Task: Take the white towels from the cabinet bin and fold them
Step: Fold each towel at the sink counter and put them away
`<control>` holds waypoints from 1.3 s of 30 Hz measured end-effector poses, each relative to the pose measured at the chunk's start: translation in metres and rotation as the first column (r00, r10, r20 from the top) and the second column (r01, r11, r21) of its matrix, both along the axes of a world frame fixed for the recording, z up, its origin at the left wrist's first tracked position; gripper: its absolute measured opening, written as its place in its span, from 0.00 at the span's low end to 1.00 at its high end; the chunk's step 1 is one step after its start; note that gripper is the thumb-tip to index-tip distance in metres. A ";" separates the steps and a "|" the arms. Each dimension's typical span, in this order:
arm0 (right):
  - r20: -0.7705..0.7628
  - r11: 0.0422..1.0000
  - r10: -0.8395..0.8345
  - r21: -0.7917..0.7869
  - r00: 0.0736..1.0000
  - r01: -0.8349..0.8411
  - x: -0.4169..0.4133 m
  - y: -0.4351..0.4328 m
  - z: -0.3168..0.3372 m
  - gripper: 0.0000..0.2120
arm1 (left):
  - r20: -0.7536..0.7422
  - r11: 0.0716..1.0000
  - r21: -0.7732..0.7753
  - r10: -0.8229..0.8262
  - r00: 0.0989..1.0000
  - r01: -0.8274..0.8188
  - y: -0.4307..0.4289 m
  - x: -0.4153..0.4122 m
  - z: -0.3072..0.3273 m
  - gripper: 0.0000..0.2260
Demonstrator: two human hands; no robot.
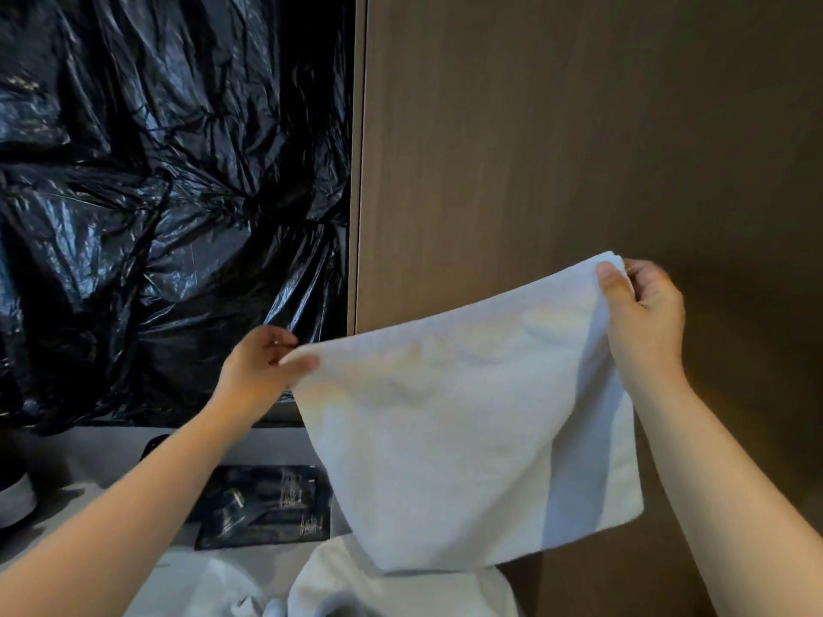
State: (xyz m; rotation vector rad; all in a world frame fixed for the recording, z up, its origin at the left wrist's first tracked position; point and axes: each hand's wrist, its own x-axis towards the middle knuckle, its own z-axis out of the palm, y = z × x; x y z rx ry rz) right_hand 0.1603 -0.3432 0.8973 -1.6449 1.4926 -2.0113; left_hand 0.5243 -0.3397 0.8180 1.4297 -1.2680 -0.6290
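A white towel (454,420) hangs spread in the air in front of me, its top edge slanting up to the right. My left hand (260,371) pinches its upper left corner. My right hand (641,309) pinches the upper right corner, held higher. The towel's right side is folded back on itself in a vertical strip. More white towels (401,590) lie crumpled below, at the bottom middle.
Crinkled black plastic sheeting (156,193) fills the left half. A tall brown wooden cabinet panel (579,126) fills the right. Dark packets (267,505) lie on a grey counter (80,465) below. A dark round object (13,496) stands at the far left.
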 end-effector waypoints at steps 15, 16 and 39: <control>-0.017 0.979 -0.201 0.037 0.980 0.201 -0.007 0.006 -0.022 0.11 | -0.210 0.971 -0.235 -0.017 0.978 -0.033 0.012 -0.010 0.074 0.09; -0.030 0.973 -0.218 0.065 0.975 0.220 -0.008 0.006 -0.026 0.11 | -0.222 0.965 -0.255 -0.006 0.975 -0.052 0.011 -0.011 0.073 0.09; -0.123 0.852 -0.190 0.472 0.974 0.226 -0.010 -0.009 -0.092 0.13 | 0.091 0.949 -0.292 0.155 0.984 -0.123 -0.001 -0.027 0.039 0.07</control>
